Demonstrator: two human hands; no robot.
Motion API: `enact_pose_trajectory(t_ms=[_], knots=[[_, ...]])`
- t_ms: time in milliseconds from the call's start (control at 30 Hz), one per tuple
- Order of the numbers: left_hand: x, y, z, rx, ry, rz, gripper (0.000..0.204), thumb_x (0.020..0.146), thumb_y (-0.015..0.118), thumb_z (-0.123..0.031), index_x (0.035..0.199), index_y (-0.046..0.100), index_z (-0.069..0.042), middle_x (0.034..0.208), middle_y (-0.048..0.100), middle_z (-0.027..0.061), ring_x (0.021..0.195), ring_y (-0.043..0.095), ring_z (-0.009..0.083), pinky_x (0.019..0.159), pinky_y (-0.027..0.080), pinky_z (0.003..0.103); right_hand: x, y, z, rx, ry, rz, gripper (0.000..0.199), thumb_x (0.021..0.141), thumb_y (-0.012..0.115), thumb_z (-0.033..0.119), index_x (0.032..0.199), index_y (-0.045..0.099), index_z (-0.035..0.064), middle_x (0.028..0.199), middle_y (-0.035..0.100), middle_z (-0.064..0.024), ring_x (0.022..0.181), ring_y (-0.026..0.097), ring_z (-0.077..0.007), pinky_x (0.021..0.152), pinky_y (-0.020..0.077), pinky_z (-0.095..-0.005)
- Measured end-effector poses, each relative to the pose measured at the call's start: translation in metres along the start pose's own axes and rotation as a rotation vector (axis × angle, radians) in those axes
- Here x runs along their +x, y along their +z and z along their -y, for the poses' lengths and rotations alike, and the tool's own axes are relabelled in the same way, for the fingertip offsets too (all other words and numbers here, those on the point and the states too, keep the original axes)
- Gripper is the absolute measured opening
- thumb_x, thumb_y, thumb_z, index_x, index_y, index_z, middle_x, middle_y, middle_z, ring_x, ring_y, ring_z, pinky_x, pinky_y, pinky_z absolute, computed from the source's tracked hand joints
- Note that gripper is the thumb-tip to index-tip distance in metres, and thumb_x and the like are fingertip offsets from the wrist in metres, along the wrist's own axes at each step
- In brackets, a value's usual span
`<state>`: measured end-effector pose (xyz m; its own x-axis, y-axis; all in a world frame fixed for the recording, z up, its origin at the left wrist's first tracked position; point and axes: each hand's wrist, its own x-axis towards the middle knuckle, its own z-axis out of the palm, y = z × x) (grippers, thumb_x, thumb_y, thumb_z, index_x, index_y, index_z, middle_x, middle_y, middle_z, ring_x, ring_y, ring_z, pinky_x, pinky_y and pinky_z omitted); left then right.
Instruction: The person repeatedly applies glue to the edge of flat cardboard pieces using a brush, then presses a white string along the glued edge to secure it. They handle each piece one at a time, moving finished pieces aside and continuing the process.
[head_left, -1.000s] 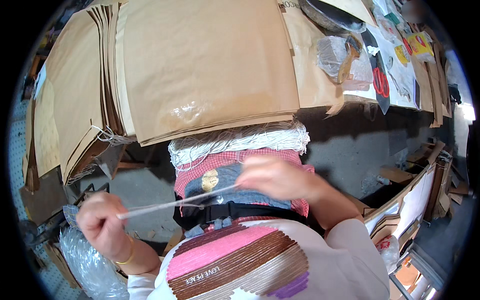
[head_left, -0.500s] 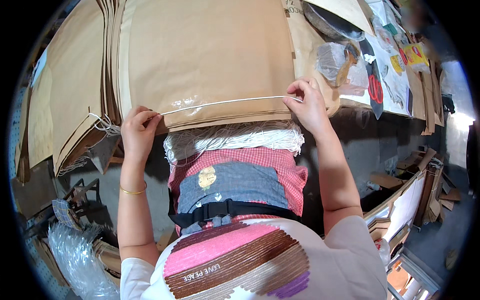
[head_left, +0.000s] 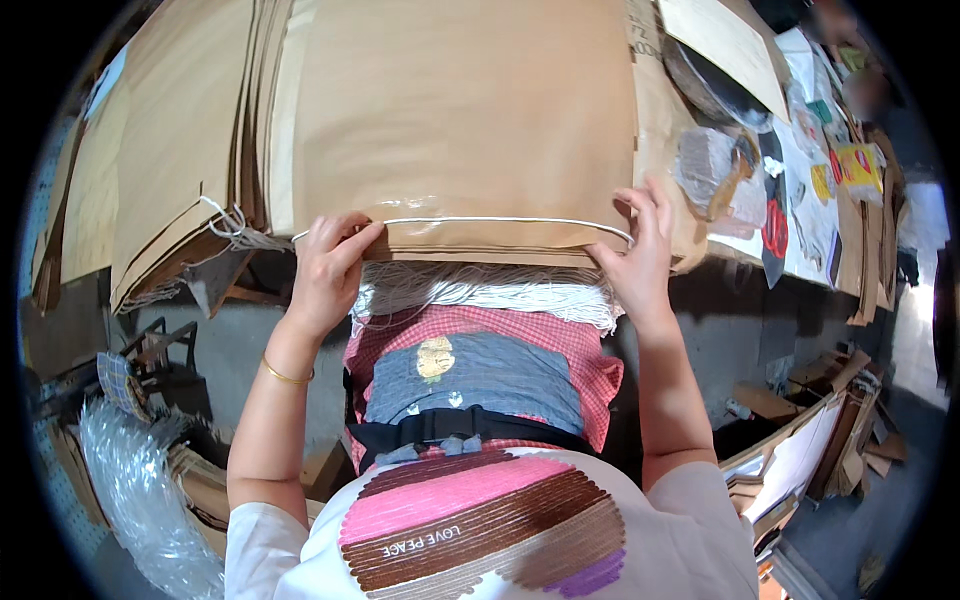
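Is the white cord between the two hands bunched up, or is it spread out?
Spread out: the cord runs in one gently curved line across the brown paper, between the left hand and the right hand.

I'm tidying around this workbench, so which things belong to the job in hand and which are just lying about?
Apparently in use:
white cord, between left hand and right hand
brown paper stack, under the cord
bundle of white cords, below the paper's near edge

Apparently lying about:
red-handled scissors
brush
yellow packet
clear plastic strips
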<state>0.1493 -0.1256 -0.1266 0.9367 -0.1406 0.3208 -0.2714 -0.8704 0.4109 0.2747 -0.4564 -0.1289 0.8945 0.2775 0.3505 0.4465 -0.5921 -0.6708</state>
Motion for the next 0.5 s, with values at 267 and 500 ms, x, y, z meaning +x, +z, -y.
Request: enact_pose_trajectory(t_ms=[267, 500], knots=[[0.021, -0.032, -0.004, -0.142, -0.111, 0.147, 0.03, 0.072, 0.072, -0.009, 0.101, 0.066, -0.002, 0.095, 0.06, 0.0107, 0.09, 0.056, 0.0281, 0.078, 0.046, 0.036, 0.02, -0.007, 0.001, 0.122, -0.11, 0.283, 0.009, 0.074, 0.07, 0.002, 0.082, 0.066, 0.0004, 0.08, 0.062, -0.0107, 0.072, 0.06, -0.0239, 0.064, 0.0487, -0.0326], [0.031, -0.012, 0.007, 0.011, -0.506, 0.064, 0.015, 0.082, 0.065, -0.014, 0.079, 0.058, -0.001, 0.082, 0.06, 0.0135, 0.077, 0.061, 0.0336, 0.064, 0.049, 0.04, 0.026, 0.012, 0.01, -0.174, 0.035, 0.215, 0.017, 0.079, 0.07, 0.015, 0.075, 0.059, 0.0029, 0.074, 0.058, -0.0091, 0.064, 0.057, -0.0244, 0.059, 0.0462, -0.0348]])
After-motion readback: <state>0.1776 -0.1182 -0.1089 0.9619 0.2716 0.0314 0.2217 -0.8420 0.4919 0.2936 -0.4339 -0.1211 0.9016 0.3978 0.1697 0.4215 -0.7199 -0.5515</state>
